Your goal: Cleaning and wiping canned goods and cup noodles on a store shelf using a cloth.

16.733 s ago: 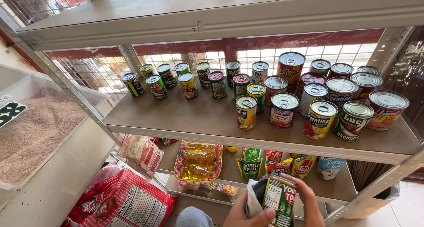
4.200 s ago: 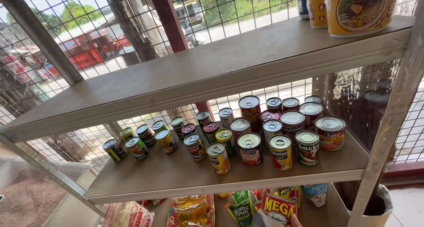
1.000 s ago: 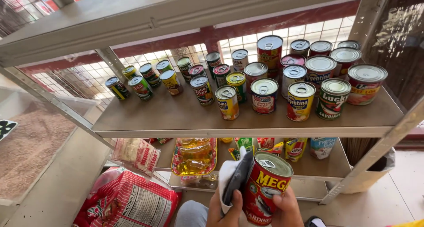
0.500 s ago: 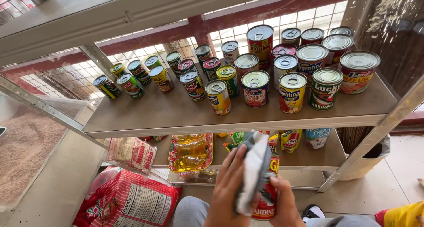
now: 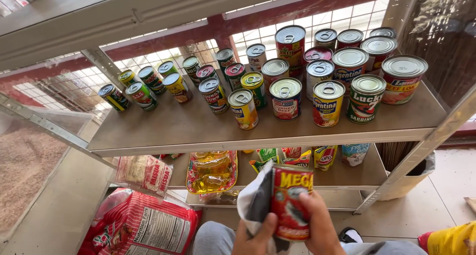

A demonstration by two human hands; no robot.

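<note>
Nearest the camera, at the bottom centre, both hands hold one item. The right hand is closed around the right side of a red can with a yellow band at its top, held upright and slightly tilted. The left hand is closed on a white and grey cloth, which is pressed against the left side of the can; the thumb lies over the cloth's lower edge. Grey trouser knees show below the hands.

To the near left, a large red sack with a white printed panel lies on the floor. Just beyond it stands a clear packet of pale noodles.

Behind the can runs the lower shelf. It carries a clear pouch of yellow cooking oil on the left and a row of small sachets toward the right, ending in a white and blue pouch.

Above and further back is the middle shelf, tan in colour, with its left half near the front edge bare. Tins stand on it in rows. At the near right are a green sardine tin, a yellow and red tin, a red corned beef tin and a yellow tin. At the far right stands a broad red beef loaf tin. A line of smaller green and yellow tins runs away to the far left.

Behind the tins is a wire mesh wall.
</note>
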